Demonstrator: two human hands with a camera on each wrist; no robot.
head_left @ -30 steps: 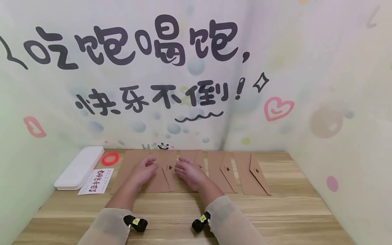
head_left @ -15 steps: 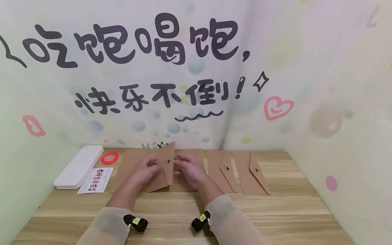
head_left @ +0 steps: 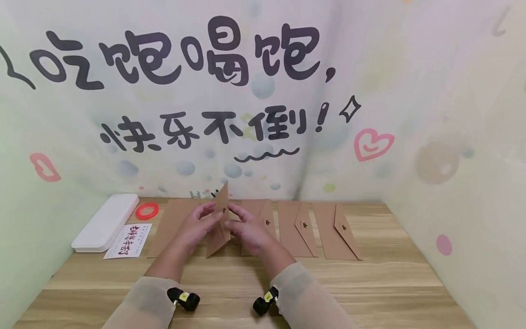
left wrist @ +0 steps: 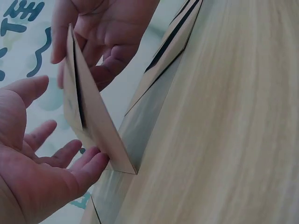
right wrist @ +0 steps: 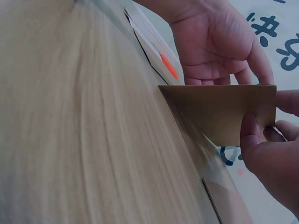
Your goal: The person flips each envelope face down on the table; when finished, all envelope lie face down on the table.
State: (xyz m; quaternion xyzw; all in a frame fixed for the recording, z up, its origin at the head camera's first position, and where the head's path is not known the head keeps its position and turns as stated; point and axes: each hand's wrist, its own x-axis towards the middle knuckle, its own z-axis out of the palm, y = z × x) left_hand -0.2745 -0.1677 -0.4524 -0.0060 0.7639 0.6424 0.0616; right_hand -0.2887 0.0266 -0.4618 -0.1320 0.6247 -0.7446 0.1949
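Observation:
In the head view, a brown paper envelope [head_left: 218, 240] stands on its long edge, tilted up from the wooden table, between the two hands. My right hand [head_left: 251, 234] pinches its upper edge. In the right wrist view, the right thumb [right wrist: 252, 133] lies on one face, with fingers at the edge and behind. My left hand [head_left: 200, 231] is beside the other face, fingers extended, some touching the envelope near its lower part in the left wrist view. The flap's dark slit [left wrist: 77, 93] shows there. Other brown envelopes lie flat in a row, like the one at far right [head_left: 328, 228].
Left of the row are a white case [head_left: 104, 224], a red ring [head_left: 146, 211] and a white card with red writing [head_left: 129, 240]. The wooden table [head_left: 230, 292] ends at a printed curtain [head_left: 263, 178] behind. Black cameras [head_left: 183, 299] sit on both wrists.
The second envelope from the left has been raised from lying flat to standing on edge. My right hand has moved left to pinch it; the left hand has shifted slightly right.

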